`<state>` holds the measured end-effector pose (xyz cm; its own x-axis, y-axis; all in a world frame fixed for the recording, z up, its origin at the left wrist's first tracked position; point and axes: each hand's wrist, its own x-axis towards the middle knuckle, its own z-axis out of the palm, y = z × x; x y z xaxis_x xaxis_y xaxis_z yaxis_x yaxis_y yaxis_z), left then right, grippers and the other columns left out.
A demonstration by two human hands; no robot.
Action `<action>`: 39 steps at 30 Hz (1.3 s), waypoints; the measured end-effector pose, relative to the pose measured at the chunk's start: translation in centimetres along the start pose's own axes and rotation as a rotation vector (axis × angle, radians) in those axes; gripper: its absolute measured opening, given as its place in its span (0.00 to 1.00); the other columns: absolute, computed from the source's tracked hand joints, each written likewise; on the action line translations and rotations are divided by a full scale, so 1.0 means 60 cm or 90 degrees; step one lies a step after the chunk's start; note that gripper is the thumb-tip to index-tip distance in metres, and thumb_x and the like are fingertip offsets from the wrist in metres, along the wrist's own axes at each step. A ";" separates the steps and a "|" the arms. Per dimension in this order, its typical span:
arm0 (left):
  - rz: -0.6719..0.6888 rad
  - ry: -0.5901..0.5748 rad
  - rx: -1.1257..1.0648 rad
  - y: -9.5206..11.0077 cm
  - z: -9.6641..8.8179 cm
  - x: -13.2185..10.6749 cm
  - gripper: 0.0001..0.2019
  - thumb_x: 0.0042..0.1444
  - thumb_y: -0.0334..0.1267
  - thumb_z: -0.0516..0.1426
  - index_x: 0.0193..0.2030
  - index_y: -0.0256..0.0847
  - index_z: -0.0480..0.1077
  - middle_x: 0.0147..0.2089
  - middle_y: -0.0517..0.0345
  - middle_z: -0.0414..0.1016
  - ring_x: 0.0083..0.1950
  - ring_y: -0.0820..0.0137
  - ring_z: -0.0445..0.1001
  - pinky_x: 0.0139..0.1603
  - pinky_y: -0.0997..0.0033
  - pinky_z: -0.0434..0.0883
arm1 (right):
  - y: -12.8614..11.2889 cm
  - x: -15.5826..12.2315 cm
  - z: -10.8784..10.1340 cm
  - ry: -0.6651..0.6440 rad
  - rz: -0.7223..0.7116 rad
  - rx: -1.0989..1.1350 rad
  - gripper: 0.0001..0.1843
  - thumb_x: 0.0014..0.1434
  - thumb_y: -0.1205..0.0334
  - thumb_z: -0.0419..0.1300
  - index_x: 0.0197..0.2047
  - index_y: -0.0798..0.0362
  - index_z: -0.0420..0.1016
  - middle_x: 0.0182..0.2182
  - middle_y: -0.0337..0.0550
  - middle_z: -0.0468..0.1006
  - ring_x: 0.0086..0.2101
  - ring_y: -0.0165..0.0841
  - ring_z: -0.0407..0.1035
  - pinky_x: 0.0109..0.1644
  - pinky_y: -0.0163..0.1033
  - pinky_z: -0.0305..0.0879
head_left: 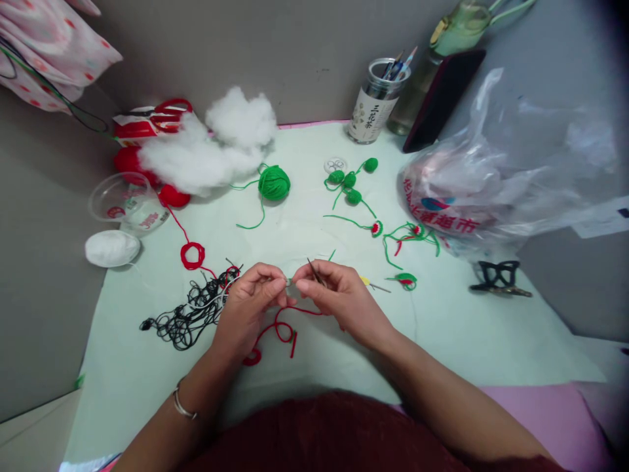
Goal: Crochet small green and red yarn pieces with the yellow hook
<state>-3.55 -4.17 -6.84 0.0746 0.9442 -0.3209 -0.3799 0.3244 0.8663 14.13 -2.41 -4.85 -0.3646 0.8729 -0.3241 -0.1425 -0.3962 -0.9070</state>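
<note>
My left hand [256, 296] is closed in a pinch at the middle of the table, on a tiny piece of green yarn work [289, 282] mostly hidden by the fingertips. Close beside it, my right hand [339, 294] has its fingers closed around a thin, dark, pointed tool [315, 270], probably a crochet hook; its lower part is hidden. The fingertips of both hands nearly meet. Red yarn [281, 326] loops below them on the table and runs up toward the right hand. A tangle of black yarn [184, 321] lies left of my left wrist.
Behind the hands lie a green yarn ball [274, 183], several small green crocheted pieces [350, 180], and red-and-green pieces [405, 282]. White stuffing [201, 154], a clear tub [130, 203] and red-handled scissors [170, 115] stand left. A plastic bag [457, 196], pencil can [374, 105] and black clip [498, 276] are right.
</note>
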 end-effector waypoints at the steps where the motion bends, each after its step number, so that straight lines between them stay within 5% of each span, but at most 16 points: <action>1: -0.008 0.010 -0.018 0.001 0.000 0.000 0.10 0.53 0.41 0.73 0.34 0.41 0.78 0.24 0.66 0.73 0.28 0.76 0.73 0.38 0.76 0.76 | -0.001 0.000 -0.003 -0.008 0.008 0.011 0.16 0.62 0.48 0.67 0.40 0.53 0.79 0.28 0.33 0.75 0.21 0.21 0.60 0.24 0.31 0.56; 10: 0.007 0.062 -0.026 0.000 0.000 0.003 0.11 0.50 0.41 0.74 0.33 0.41 0.79 0.35 0.64 0.77 0.33 0.77 0.75 0.39 0.78 0.76 | 0.001 -0.005 -0.015 -0.204 0.161 0.145 0.33 0.72 0.34 0.46 0.45 0.54 0.79 0.19 0.30 0.68 0.14 0.21 0.48 0.17 0.30 0.50; 14: 0.012 0.096 0.004 -0.001 0.002 0.003 0.10 0.50 0.41 0.74 0.33 0.42 0.80 0.33 0.64 0.76 0.31 0.76 0.74 0.37 0.78 0.73 | 0.003 -0.003 -0.016 -0.273 0.241 0.227 0.31 0.72 0.39 0.47 0.41 0.58 0.80 0.21 0.34 0.68 0.17 0.21 0.47 0.18 0.28 0.46; 20: 0.024 0.103 0.020 -0.007 -0.001 0.000 0.08 0.52 0.41 0.72 0.35 0.43 0.80 0.29 0.64 0.76 0.31 0.75 0.73 0.38 0.77 0.71 | 0.008 -0.001 -0.008 -0.270 0.234 0.297 0.17 0.69 0.48 0.59 0.42 0.55 0.78 0.20 0.29 0.66 0.16 0.20 0.45 0.16 0.26 0.44; 39: 0.093 0.070 0.063 -0.015 0.003 -0.004 0.04 0.56 0.38 0.70 0.35 0.45 0.81 0.39 0.61 0.80 0.40 0.73 0.76 0.47 0.75 0.74 | 0.010 -0.001 -0.003 -0.258 0.272 0.367 0.17 0.69 0.50 0.60 0.37 0.55 0.77 0.18 0.27 0.65 0.13 0.18 0.41 0.13 0.25 0.43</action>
<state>-3.06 -4.65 -7.46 -0.0784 0.9714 -0.2243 -0.2866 0.1935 0.9383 14.22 -2.68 -5.44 -0.7821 0.4876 -0.3880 -0.3261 -0.8508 -0.4120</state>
